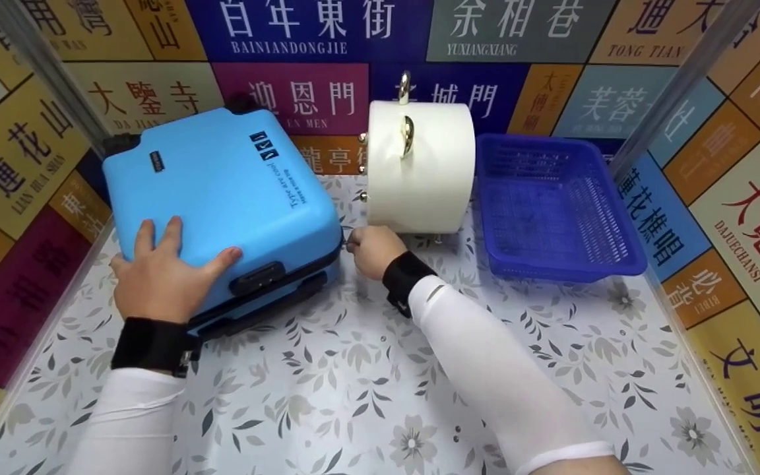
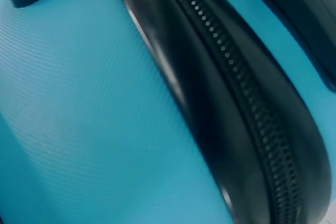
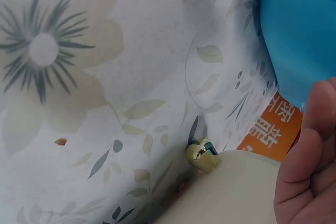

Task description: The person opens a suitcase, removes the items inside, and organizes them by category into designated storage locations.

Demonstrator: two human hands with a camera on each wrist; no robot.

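Note:
A light-blue hard-shell suitcase (image 1: 221,191) lies on its side at the left, with black wheels and a black zipper (image 2: 231,61) round its edge. My left hand (image 1: 162,270) rests on its top face, fingers spread. At the suitcase's right corner, my right hand (image 1: 377,252) has curled fingers and pinches what looks like the zipper pull; the fingers mostly hide it. In the right wrist view, the curled fingers (image 3: 310,166) are beside the blue shell (image 3: 299,35). The left wrist view shows no fingers, only shell and zipper.
A cream round box (image 1: 419,178) with gold handles and studs stands just beyond my right hand. To its right is a blue plastic basket (image 1: 551,260). Walls with street-name panels enclose the floral-patterned surface (image 1: 353,396) at the back and sides.

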